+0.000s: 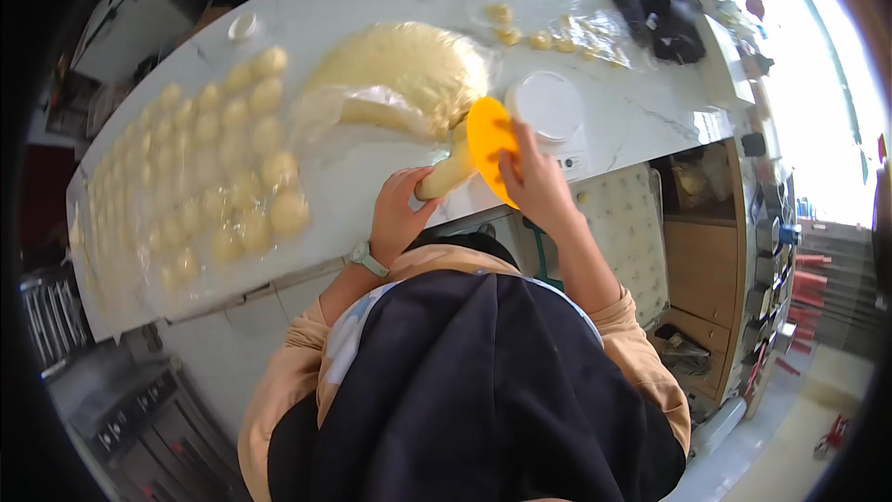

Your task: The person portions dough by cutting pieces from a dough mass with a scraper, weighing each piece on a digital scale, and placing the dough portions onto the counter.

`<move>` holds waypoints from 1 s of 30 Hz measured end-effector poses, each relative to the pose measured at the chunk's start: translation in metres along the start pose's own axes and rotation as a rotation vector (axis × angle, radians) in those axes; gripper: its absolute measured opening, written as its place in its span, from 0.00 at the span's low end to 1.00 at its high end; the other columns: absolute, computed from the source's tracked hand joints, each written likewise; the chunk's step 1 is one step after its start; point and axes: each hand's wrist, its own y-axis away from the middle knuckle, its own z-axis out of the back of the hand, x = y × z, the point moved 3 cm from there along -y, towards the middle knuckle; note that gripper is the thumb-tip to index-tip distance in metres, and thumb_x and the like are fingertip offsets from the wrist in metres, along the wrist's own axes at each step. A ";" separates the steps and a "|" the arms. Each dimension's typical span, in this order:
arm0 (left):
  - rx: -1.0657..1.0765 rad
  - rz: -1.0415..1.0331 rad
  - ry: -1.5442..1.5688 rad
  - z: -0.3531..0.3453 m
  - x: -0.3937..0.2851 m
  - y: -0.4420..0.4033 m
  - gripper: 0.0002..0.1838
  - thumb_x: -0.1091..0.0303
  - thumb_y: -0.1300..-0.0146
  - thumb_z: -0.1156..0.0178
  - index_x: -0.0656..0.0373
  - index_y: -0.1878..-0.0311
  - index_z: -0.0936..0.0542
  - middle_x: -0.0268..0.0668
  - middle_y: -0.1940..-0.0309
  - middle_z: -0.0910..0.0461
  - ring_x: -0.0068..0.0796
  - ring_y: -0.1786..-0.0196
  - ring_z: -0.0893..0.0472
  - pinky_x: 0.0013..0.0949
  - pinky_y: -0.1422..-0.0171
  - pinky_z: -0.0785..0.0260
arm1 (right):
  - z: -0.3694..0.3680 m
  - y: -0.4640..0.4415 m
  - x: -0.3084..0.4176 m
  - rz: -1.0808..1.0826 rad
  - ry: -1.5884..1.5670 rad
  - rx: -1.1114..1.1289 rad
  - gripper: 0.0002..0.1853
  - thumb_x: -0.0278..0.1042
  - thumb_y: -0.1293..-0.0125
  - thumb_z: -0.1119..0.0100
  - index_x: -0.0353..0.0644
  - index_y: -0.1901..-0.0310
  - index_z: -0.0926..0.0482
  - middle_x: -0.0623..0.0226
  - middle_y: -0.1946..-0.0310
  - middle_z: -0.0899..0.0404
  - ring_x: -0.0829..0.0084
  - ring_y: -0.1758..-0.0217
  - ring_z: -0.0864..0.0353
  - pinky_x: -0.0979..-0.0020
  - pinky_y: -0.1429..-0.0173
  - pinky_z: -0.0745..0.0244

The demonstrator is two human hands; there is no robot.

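From here I see the bench (372, 0) arching across the upper frame. On it, dough balls (237, 112) lie in rows at left under plastic sheeting (139, 214); right of them sits the large dough mass (400, 60), partly under plastic. The scale (548, 107) stands right of that mass, below small dough pieces (539, 40) and left of a bag (658, 19) at upper right.

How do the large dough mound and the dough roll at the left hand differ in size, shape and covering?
The dough mound is far bigger than the dough roll. The mound is broad and rounded, the roll narrow and elongated. Clear plastic lies over the mound; the roll is bare where the left hand holds it. Both are pale yellow.
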 end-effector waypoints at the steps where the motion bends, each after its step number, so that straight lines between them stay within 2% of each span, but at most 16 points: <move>1: -0.027 -0.002 0.012 -0.001 0.004 0.001 0.29 0.71 0.58 0.26 0.60 0.50 0.24 0.42 0.56 0.22 0.45 0.52 0.22 0.38 0.48 0.28 | 0.001 -0.002 0.010 0.191 -0.083 -0.156 0.20 0.33 0.34 0.53 0.43 0.42 0.39 0.51 0.80 0.23 0.45 0.77 0.23 0.50 0.71 0.29; 4: -0.102 0.020 0.027 0.001 0.007 0.004 0.23 0.72 0.57 0.27 0.58 0.55 0.22 0.40 0.59 0.20 0.43 0.54 0.22 0.39 0.48 0.29 | -0.012 -0.014 0.041 0.249 -0.099 0.145 0.21 0.32 0.35 0.51 0.43 0.42 0.39 0.53 0.81 0.23 0.46 0.76 0.22 0.52 0.71 0.27; 5: -0.113 0.044 0.062 0.000 0.009 0.005 0.22 0.72 0.57 0.27 0.58 0.56 0.22 0.40 0.59 0.20 0.43 0.54 0.22 0.38 0.48 0.29 | -0.020 -0.022 0.047 0.203 0.145 0.249 0.22 0.34 0.34 0.50 0.44 0.40 0.39 0.55 0.78 0.20 0.51 0.75 0.20 0.58 0.68 0.25; 8: -0.068 0.099 0.042 0.001 0.011 0.005 0.20 0.73 0.56 0.28 0.59 0.58 0.22 0.41 0.59 0.20 0.43 0.54 0.22 0.38 0.49 0.29 | -0.040 -0.035 0.065 0.276 0.278 0.352 0.22 0.36 0.35 0.50 0.41 0.41 0.39 0.54 0.78 0.21 0.51 0.75 0.21 0.56 0.70 0.26; 12: -0.075 0.271 0.117 0.007 0.011 0.011 0.18 0.74 0.56 0.29 0.59 0.60 0.23 0.41 0.62 0.21 0.43 0.55 0.22 0.36 0.52 0.29 | -0.107 -0.017 0.023 0.348 0.039 0.083 0.22 0.32 0.35 0.48 0.36 0.42 0.39 0.47 0.72 0.21 0.48 0.71 0.20 0.55 0.68 0.25; 14: -0.082 0.243 0.144 0.010 0.009 0.015 0.15 0.74 0.52 0.30 0.59 0.61 0.23 0.40 0.64 0.22 0.36 0.61 0.21 0.33 0.57 0.28 | -0.119 0.001 -0.015 0.337 -0.201 -0.047 0.22 0.32 0.36 0.47 0.35 0.43 0.39 0.43 0.70 0.22 0.45 0.70 0.20 0.53 0.67 0.25; 15: -0.090 0.225 0.154 0.010 0.008 0.016 0.14 0.73 0.50 0.30 0.60 0.61 0.24 0.40 0.65 0.22 0.33 0.64 0.20 0.31 0.60 0.28 | -0.113 0.008 -0.026 0.368 -0.264 -0.100 0.22 0.28 0.35 0.46 0.33 0.43 0.40 0.43 0.64 0.22 0.45 0.65 0.19 0.56 0.64 0.23; 17: -0.180 0.420 0.477 0.009 -0.007 0.008 0.11 0.72 0.43 0.34 0.60 0.61 0.25 0.35 0.66 0.24 0.23 0.70 0.24 0.26 0.64 0.30 | -0.079 0.012 -0.029 0.559 -0.256 -0.351 0.21 0.24 0.35 0.46 0.31 0.44 0.40 0.45 0.60 0.23 0.48 0.61 0.18 0.59 0.62 0.23; 18: -0.225 0.517 0.642 0.010 -0.018 0.002 0.09 0.71 0.39 0.36 0.61 0.61 0.26 0.32 0.67 0.25 0.18 0.73 0.26 0.24 0.65 0.31 | -0.057 0.014 -0.026 0.667 -0.223 -0.537 0.22 0.21 0.34 0.49 0.32 0.40 0.43 0.50 0.53 0.25 0.61 0.59 0.20 0.65 0.57 0.25; 19: -0.011 0.716 0.558 0.011 -0.017 -0.004 0.08 0.67 0.33 0.42 0.61 0.57 0.26 0.33 0.63 0.26 0.15 0.77 0.28 0.22 0.69 0.33 | -0.042 0.012 -0.033 0.561 -0.380 -0.567 0.21 0.21 0.33 0.51 0.34 0.40 0.43 0.53 0.51 0.27 0.64 0.57 0.20 0.64 0.57 0.25; 20: 0.055 0.703 0.658 0.001 -0.017 -0.016 0.09 0.66 0.33 0.42 0.61 0.56 0.26 0.34 0.63 0.26 0.16 0.76 0.27 0.22 0.69 0.32 | -0.027 0.010 -0.040 0.361 -0.693 -0.540 0.20 0.23 0.31 0.53 0.35 0.39 0.43 0.57 0.51 0.29 0.69 0.53 0.23 0.68 0.52 0.27; 22: 0.192 0.660 0.857 -0.021 -0.020 -0.049 0.12 0.63 0.34 0.42 0.62 0.56 0.26 0.36 0.64 0.25 0.17 0.75 0.26 0.22 0.68 0.31 | 0.011 0.002 -0.062 0.213 -0.606 -0.750 0.21 0.31 0.29 0.51 0.36 0.38 0.43 0.60 0.49 0.30 0.74 0.46 0.29 0.74 0.45 0.31; 24: 0.199 0.578 1.176 -0.055 -0.047 -0.088 0.17 0.60 0.37 0.38 0.63 0.53 0.25 0.39 0.61 0.24 0.20 0.65 0.23 0.24 0.59 0.29 | 0.040 -0.002 -0.085 0.123 -0.705 -0.876 0.23 0.33 0.28 0.51 0.37 0.37 0.44 0.61 0.48 0.30 0.75 0.47 0.28 0.74 0.45 0.30; 27: 0.058 0.166 0.652 -0.114 -0.050 -0.125 0.18 0.61 0.38 0.38 0.65 0.52 0.25 0.40 0.56 0.24 0.26 0.54 0.22 0.30 0.51 0.29 | 0.080 0.002 -0.103 0.146 -0.759 -0.942 0.23 0.34 0.28 0.51 0.37 0.36 0.44 0.62 0.47 0.30 0.75 0.47 0.27 0.74 0.45 0.31; 30: 0.079 0.000 0.006 -0.125 -0.073 -0.146 0.25 0.61 0.45 0.33 0.66 0.49 0.25 0.44 0.54 0.25 0.41 0.50 0.22 0.38 0.45 0.31 | 0.107 0.009 -0.113 0.151 -0.788 -0.952 0.24 0.34 0.28 0.51 0.37 0.36 0.44 0.62 0.46 0.30 0.75 0.47 0.27 0.73 0.44 0.31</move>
